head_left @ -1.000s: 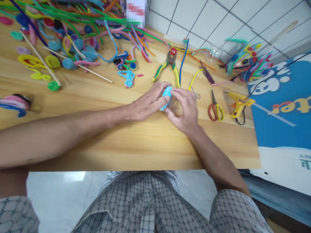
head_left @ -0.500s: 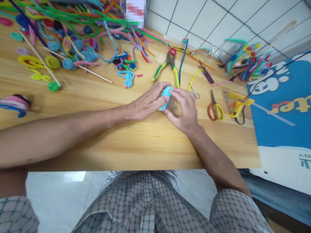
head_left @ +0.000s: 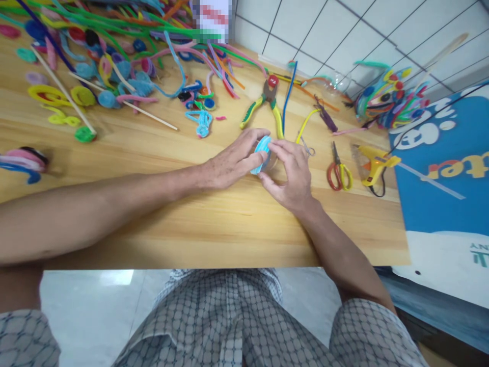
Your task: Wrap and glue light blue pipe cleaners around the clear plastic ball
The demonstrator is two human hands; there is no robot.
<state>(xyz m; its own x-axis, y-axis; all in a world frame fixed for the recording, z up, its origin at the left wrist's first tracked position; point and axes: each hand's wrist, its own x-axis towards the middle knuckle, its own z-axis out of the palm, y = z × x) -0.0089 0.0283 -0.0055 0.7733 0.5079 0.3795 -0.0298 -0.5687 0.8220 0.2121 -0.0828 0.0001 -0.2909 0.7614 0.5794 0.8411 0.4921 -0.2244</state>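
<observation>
A light blue pipe-cleaner coil [head_left: 261,154], round and tilted on edge, is held between both hands above the table. My left hand [head_left: 235,160] presses its thumb and fingers on the coil's left face and top. From the other side, my right hand [head_left: 288,173] grips the coil's right edge, fingertips at the top and thumb below. Something clear and round shows behind the coil, partly covered by the right hand. Just beyond the hands lie pliers [head_left: 280,118] with yellow-green handles, spread apart, and small scissors [head_left: 307,148], partly hidden.
Scissors [head_left: 335,173] with red and yellow handles and a yellow glue gun [head_left: 376,165] lie to the right, beside a blue printed mat [head_left: 431,204]. Many pipe cleaners [head_left: 114,30], coils and wooden sticks [head_left: 153,116] spread over the left and back. A tiled wall [head_left: 305,30] stands behind.
Both hands keep the same hold on the blue coil. The whole view shifts very slightly; nothing else visibly moves.
</observation>
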